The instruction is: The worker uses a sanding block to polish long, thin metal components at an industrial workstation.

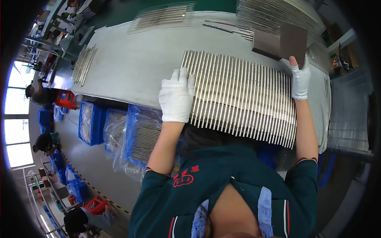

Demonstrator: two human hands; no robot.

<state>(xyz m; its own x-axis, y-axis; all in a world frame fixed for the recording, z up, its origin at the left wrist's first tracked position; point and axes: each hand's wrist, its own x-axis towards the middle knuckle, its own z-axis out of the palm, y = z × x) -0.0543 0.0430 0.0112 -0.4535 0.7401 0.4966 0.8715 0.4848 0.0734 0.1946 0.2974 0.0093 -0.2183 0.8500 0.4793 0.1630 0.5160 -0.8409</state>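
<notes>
My left hand (176,96) lies flat, grip spread, on the nine o'clock end of the rod row (242,95) on the worktop (135,63). The rods' long axes run twelve to six. My right hand (300,79) braces the three o'clock end, fingers pressed together; both touch.

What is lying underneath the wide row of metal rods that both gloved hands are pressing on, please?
The metal rods lie on a pale grey table cover, visible around them. The left hand and right hand rest at the row's ends. Whatever sits directly beneath the row is hidden.
</notes>
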